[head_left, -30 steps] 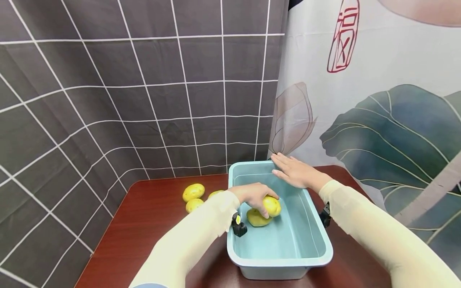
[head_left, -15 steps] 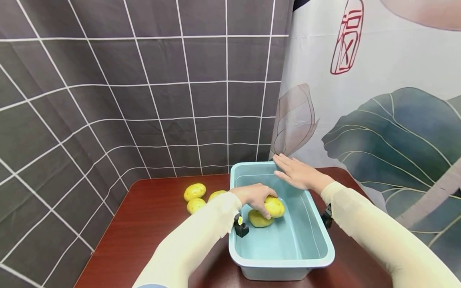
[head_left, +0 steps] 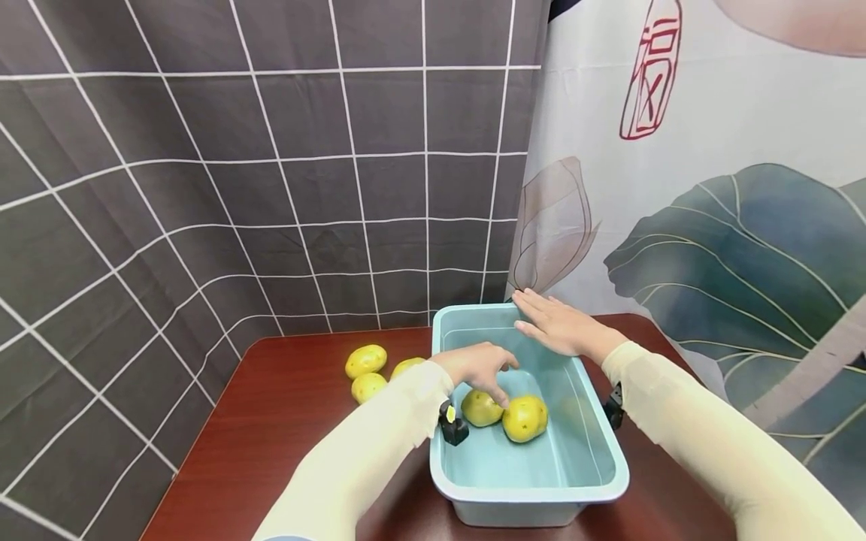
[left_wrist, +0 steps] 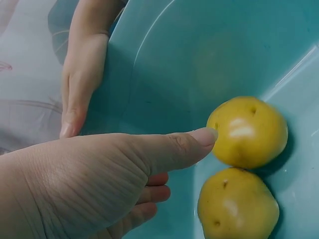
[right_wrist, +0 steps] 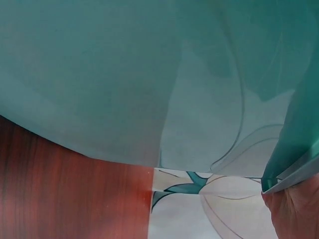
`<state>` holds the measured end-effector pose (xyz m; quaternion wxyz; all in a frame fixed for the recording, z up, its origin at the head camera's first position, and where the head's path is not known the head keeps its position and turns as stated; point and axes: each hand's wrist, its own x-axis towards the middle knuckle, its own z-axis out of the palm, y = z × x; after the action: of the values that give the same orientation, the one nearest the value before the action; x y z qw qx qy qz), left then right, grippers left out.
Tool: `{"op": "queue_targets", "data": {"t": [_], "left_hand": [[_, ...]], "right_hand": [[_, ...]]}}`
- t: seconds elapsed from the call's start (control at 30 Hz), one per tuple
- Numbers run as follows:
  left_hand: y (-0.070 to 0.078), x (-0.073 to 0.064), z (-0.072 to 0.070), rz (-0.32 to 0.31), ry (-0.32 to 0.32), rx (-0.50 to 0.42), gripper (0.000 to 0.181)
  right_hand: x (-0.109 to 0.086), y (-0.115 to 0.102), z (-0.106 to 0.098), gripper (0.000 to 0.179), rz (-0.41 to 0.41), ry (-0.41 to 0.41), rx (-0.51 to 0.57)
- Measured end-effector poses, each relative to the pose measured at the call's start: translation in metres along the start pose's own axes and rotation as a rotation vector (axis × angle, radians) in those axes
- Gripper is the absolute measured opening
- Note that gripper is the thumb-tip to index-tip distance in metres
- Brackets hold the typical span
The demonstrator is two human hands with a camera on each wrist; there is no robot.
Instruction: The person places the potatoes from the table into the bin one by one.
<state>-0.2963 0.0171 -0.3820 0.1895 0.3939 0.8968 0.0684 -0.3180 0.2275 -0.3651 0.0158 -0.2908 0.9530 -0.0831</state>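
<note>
Two yellow potatoes [head_left: 525, 418] lie side by side on the floor of a light blue plastic basin [head_left: 528, 494]. Above them, inside the basin, is my left hand [head_left: 476, 368], its fingers apart and holding nothing. In the left wrist view, the thumb of the left hand [left_wrist: 99, 174] points straight at the upper potato [left_wrist: 249, 132], with the tip overlapping its edge. My right hand [head_left: 558, 324] rests with extended fingers on the basin's far right corner. Most of the right hand [right_wrist: 296, 211] is hidden in the right wrist view, where the basin wall [right_wrist: 124, 89] fills the picture.
Several more potatoes [head_left: 365, 361] lie on the dark red wooden table [head_left: 298, 398], left of the basin; my left sleeve partly covers that group. Behind the table hang a grey checked curtain [head_left: 379, 195] and a white cloth [head_left: 575, 90] with leaf prints.
My left hand has let go of a potato, which now sits lower and further right, beside the other in the basin. The right hand stays on the rim.
</note>
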Motion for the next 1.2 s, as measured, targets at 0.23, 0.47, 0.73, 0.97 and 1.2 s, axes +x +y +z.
{"op": "queue_targets", "data": {"t": [0.23, 0.47, 0.73, 0.97, 1.2], "left_hand": [[-0.001, 0.003, 0.002, 0.017, 0.013, 0.019, 0.073], [-0.002, 0.004, 0.000, 0.020, 0.017, 0.017, 0.071], [-0.001, 0.003, -0.002, 0.027, 0.023, 0.015, 0.070], [-0.001, 0.002, -0.007, 0.034, 0.024, 0.013, 0.067], [0.009, -0.007, -0.018, 0.057, -0.028, -0.020, 0.064]], "right_hand": [[0.000, 0.003, 0.002, 0.072, -0.004, 0.007, -0.003], [0.001, 0.005, 0.001, 0.073, -0.009, 0.008, -0.003], [0.001, 0.004, -0.001, 0.073, 0.000, -0.014, -0.004], [0.003, 0.003, -0.002, 0.073, -0.014, -0.006, -0.015], [0.001, 0.003, -0.002, 0.074, -0.016, -0.012, -0.004]]}}
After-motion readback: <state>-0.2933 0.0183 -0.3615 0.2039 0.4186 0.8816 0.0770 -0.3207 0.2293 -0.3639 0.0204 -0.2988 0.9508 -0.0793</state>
